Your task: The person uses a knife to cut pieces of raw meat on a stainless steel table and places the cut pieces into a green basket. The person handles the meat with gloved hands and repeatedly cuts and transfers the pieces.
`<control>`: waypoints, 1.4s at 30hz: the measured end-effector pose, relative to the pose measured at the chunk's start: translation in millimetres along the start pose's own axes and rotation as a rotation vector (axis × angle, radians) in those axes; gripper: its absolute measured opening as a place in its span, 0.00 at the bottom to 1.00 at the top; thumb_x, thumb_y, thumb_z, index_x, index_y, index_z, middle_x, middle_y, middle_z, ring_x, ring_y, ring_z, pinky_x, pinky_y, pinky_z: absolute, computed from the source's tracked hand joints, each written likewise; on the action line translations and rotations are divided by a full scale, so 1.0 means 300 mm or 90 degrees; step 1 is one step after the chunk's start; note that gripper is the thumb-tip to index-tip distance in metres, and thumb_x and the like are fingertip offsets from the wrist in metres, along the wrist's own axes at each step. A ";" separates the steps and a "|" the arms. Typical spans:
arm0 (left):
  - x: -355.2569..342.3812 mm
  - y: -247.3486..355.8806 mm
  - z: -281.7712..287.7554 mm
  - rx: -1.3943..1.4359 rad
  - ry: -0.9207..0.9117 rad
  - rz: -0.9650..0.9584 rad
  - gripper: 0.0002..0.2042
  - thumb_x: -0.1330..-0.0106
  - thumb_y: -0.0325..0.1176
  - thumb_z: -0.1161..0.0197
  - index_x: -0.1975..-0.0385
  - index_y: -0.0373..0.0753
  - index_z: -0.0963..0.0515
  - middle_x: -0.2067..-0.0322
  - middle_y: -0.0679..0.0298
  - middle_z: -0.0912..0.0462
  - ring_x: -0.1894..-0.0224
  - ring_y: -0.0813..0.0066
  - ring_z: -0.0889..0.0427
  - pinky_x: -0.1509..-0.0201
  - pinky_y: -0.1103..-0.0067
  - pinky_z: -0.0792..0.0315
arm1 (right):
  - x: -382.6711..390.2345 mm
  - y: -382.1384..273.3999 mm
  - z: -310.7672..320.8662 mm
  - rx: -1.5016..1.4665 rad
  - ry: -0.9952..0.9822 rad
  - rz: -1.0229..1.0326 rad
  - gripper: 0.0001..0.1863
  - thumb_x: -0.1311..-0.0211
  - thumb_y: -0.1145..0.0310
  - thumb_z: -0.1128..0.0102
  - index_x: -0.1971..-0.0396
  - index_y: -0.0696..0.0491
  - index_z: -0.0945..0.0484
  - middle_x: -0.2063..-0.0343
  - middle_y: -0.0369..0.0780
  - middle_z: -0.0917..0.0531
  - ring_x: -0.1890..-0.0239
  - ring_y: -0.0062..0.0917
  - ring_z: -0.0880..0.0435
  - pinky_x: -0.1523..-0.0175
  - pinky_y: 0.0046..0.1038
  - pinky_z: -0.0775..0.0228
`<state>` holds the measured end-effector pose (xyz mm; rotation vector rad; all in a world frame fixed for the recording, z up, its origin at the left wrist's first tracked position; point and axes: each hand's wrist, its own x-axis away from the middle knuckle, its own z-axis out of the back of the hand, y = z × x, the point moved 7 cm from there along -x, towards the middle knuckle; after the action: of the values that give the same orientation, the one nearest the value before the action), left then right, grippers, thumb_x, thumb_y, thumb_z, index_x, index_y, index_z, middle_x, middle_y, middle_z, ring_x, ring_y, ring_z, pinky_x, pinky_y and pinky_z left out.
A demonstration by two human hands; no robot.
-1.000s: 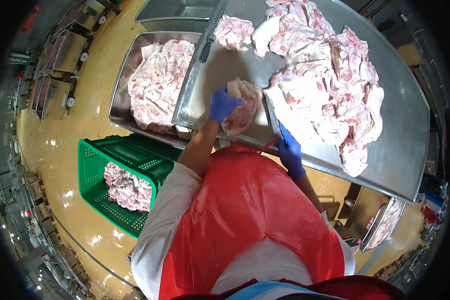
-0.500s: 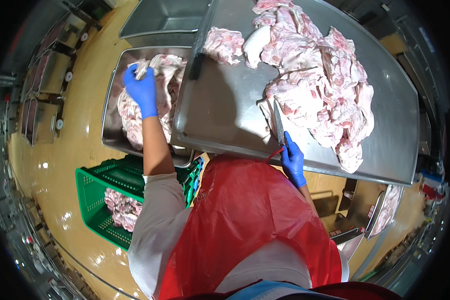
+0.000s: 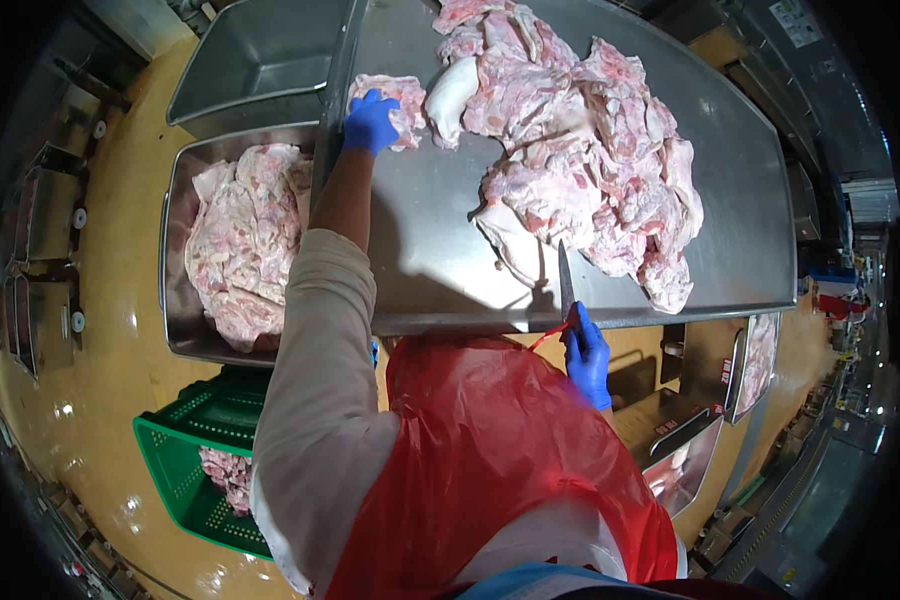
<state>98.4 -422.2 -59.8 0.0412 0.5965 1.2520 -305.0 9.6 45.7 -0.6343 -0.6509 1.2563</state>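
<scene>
My left hand (image 3: 370,124), in a blue glove, is on the left part of a flat piece of raw meat (image 3: 404,97) at the table's left side, its fingers curled onto it. A knife (image 3: 566,283) is in my right hand (image 3: 589,357), also blue-gloved, at the near edge; its blade points away from me, with the tip by the meat pile. The big heap of pale pink raw meat (image 3: 540,110) with skin covers the middle and right of the steel table (image 3: 420,245). A smooth white piece (image 3: 452,103) lies between that heap and my left hand's piece.
Left of the table stands a steel tub (image 3: 175,290) with meat slabs in it, and behind it another steel tub (image 3: 260,105). A green perforated crate (image 3: 165,465) holding meat scraps is at lower left. Trays of meat (image 3: 755,365) stand beyond the table's near right corner.
My left hand has left the meat in the steel tub and moved right onto the table's leftmost piece. The knife has drawn back slightly toward me. The whole view has shifted.
</scene>
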 end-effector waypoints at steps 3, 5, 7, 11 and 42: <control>0.037 0.071 -0.013 0.013 -0.018 0.026 0.28 0.60 0.45 0.19 0.52 0.56 0.14 0.45 0.61 0.22 0.43 0.48 0.24 0.42 0.56 0.23 | -0.007 0.005 -0.011 -0.029 0.001 0.012 0.31 0.33 0.84 0.45 0.29 0.53 0.30 0.63 0.45 0.18 0.67 0.29 0.18 0.56 0.29 0.25; 0.153 0.175 0.027 -0.001 0.022 0.045 0.28 0.59 0.45 0.19 0.53 0.54 0.14 0.45 0.60 0.23 0.42 0.48 0.25 0.42 0.56 0.25 | -0.024 0.004 -0.026 -0.020 -0.016 0.033 0.31 0.33 0.84 0.46 0.29 0.52 0.30 0.63 0.46 0.18 0.65 0.31 0.18 0.55 0.30 0.25; 0.272 0.266 0.094 0.015 0.059 0.061 0.28 0.58 0.44 0.20 0.52 0.52 0.15 0.45 0.58 0.23 0.42 0.48 0.25 0.42 0.55 0.27 | -0.066 -0.011 -0.048 0.015 -0.047 0.073 0.32 0.33 0.84 0.46 0.29 0.52 0.31 0.62 0.48 0.17 0.63 0.35 0.17 0.53 0.32 0.25; 0.530 0.392 0.196 0.046 0.077 0.055 0.28 0.55 0.37 0.24 0.48 0.48 0.18 0.45 0.55 0.24 0.40 0.48 0.26 0.40 0.55 0.30 | -0.144 -0.106 -0.130 0.041 -0.155 0.178 0.33 0.34 0.80 0.45 0.28 0.51 0.33 0.59 0.52 0.17 0.57 0.44 0.15 0.50 0.37 0.24; 1.044 0.519 0.396 0.278 0.125 0.472 0.15 0.44 0.38 0.28 0.62 0.34 0.14 0.66 0.51 0.11 0.64 0.60 0.10 0.54 0.70 0.19 | -0.153 -0.293 -0.432 0.122 -0.401 0.404 0.30 0.34 0.71 0.48 0.31 0.50 0.32 0.66 0.55 0.18 0.63 0.54 0.17 0.57 0.51 0.25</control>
<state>72.0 -55.1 -30.7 0.5510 1.0758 1.8262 -160.5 -62.1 20.6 -0.2736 -0.8594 2.1253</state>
